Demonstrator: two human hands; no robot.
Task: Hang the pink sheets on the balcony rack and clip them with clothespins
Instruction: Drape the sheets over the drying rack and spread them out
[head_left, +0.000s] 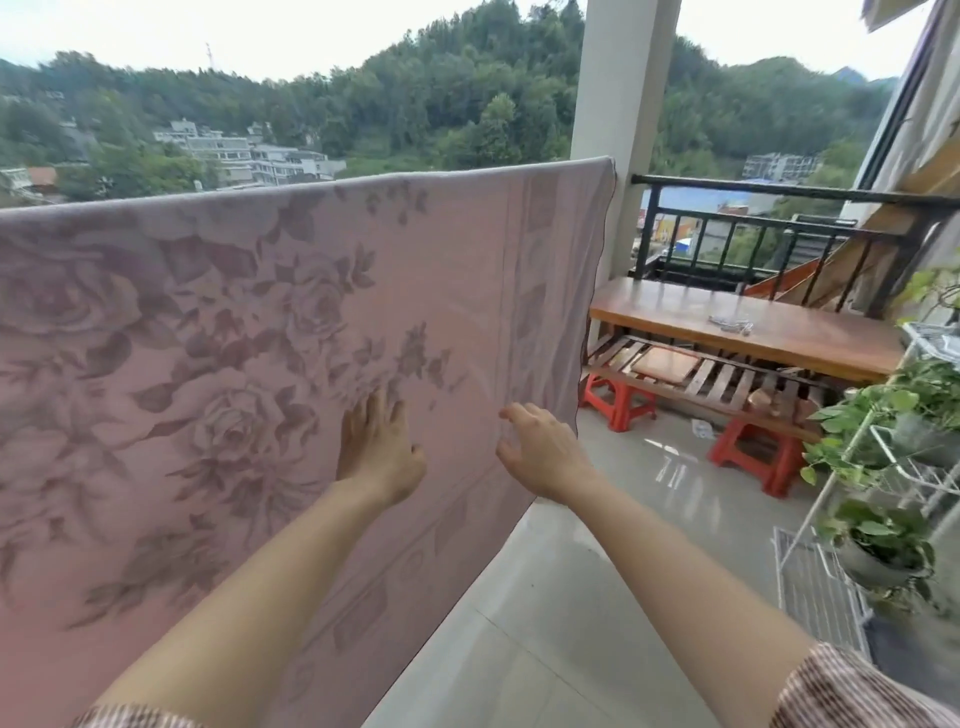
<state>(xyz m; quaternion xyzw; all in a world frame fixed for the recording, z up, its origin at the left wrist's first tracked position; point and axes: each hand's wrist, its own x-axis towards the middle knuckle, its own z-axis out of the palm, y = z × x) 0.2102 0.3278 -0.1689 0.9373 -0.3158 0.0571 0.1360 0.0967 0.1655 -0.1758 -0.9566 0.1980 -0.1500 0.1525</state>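
Note:
A pink sheet (218, 364) with a darker rose pattern hangs over a rail, filling the left and middle of the head view; the rail itself is hidden under the sheet's top fold. My left hand (376, 449) lies flat against the cloth with fingers spread, holding nothing. My right hand (540, 449) is open near the sheet's right edge, its fingertips touching or just off the cloth. No clothespins show on the sheet. A few small metallic items (732, 323), possibly clips, lie on the wooden table; I cannot tell what they are.
A white pillar (618, 83) stands behind the sheet's right end. A black balcony railing (779, 189) runs to the right. A wooden table (675, 312) rests over red plastic stools (618, 402). A white plant rack (857, 499) with potted green plants stands at the right. Grey tiled floor lies below.

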